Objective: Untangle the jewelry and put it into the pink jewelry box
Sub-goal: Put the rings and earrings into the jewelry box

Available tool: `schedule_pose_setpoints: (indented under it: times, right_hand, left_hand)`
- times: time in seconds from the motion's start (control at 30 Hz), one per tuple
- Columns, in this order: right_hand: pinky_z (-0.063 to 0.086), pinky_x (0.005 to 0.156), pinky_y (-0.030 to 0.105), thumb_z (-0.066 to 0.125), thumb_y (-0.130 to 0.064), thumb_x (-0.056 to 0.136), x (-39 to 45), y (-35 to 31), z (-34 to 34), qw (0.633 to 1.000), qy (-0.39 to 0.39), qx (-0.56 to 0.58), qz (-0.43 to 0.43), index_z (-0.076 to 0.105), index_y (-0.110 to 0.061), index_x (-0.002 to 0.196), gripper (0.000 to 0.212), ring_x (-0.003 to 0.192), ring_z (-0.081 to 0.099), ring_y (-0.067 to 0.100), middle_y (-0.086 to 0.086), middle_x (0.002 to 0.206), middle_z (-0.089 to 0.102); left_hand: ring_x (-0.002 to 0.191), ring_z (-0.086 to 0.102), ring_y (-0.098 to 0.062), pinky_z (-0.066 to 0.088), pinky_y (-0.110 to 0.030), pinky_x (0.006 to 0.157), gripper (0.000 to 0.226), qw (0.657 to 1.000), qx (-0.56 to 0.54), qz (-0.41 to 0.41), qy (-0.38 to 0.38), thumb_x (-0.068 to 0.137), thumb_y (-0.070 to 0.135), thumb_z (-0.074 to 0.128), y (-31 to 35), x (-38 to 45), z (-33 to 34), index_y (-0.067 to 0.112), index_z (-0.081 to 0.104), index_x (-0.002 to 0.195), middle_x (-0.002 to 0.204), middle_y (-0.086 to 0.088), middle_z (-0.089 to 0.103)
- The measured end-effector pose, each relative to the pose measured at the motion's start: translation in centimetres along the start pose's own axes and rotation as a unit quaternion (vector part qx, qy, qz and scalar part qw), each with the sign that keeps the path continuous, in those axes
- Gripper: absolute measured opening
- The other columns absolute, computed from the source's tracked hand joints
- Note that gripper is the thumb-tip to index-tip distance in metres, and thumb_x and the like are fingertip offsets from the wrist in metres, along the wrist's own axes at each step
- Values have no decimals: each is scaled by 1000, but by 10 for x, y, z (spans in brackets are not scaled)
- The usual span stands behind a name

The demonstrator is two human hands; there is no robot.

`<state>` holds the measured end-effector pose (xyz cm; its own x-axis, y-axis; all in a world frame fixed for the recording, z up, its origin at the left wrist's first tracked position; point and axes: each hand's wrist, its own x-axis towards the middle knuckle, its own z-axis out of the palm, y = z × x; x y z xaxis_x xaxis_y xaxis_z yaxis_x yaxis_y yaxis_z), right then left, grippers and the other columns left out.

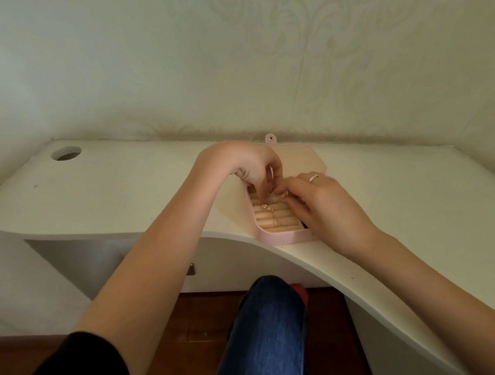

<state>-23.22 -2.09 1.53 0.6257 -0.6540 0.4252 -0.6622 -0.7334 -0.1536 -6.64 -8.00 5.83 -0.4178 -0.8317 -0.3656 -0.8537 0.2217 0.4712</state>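
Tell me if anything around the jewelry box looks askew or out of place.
One thing: the pink jewelry box sits right at the desk's curved front edge. A gold chain lies loosely across its ring rolls while both hands work at it. Nothing looks spilled or damaged.

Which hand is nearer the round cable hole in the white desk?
Left. The left hand is between the cable hole and the right hand, which is farther over.

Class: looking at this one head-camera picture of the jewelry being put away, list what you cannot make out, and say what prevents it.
- Right side of the pink jewelry box: covered by the right hand.
- What the left hand pinches: too small, fingers hide it.
- Gold chain: too fine to tell if it is tangled.
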Motion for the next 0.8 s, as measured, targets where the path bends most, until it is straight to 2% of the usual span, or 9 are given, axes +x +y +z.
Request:
schedule_pose_setpoints:
  times: [0.07,0.13,0.23,0.33,0.47,0.6,0.7,0.8]
  right_hand:
    - [38,60,28,57,-6,86,4,-6,-5,999,-24,24,25,59,-15,112,28,68,45,12,-6,74,51]
    - [44,59,33,58,-8,83,7,-11,-10,996,-45,56,54,53,-18,118,37,64,50,12,-6,70,56]
    - [49,61,35,62,-12,78,8,-15,-16,987,-84,97,101,47,-20,116,41,62,55,11,-3,68,58]
    - [50,61,34,62,-13,77,4,-12,-20,974,-132,128,135,46,-24,115,43,60,54,10,-1,69,60]
    - [41,56,18,63,-9,78,-5,-7,-33,945,-193,206,165,47,-31,111,43,54,49,1,-4,67,61]
    - [38,51,14,63,-15,82,-6,4,-46,944,-159,223,186,57,-31,97,24,51,47,0,-7,59,61]
    - [37,51,15,57,-13,86,-3,21,-51,934,-114,243,234,63,-27,94,17,53,50,5,2,63,62]
    - [43,58,21,54,-12,89,3,43,-48,912,-49,275,302,65,-23,98,17,60,57,5,0,72,65]
  left_hand:
    - [70,55,-15,45,-28,70,29,1000,16,1,-3,68,4,79,0,1,0,22,57,73,72,6,59]
    - [71,57,-15,46,-28,71,28,1000,4,4,-12,69,1,78,-1,2,0,22,59,73,73,5,61]
    - [67,56,-9,46,-26,72,27,1000,4,6,-15,69,2,78,-2,2,-1,23,61,72,72,9,62]
    - [71,57,-11,49,-29,77,25,1000,11,6,-19,69,6,80,-2,2,-1,22,62,76,73,9,62]
    - [69,57,-9,50,-27,74,26,1000,6,5,-24,69,5,80,-2,3,-3,21,62,80,74,8,62]
    - [67,57,-10,49,-23,67,26,998,-35,17,-39,71,0,77,-6,1,-3,18,61,81,74,5,62]
    - [69,61,-8,51,-20,67,27,995,-83,40,-36,71,-5,74,-14,-7,-6,15,62,84,77,3,66]
    - [69,61,-6,50,-16,66,25,983,-163,62,53,76,-6,70,-26,-16,-6,16,63,83,80,1,66]
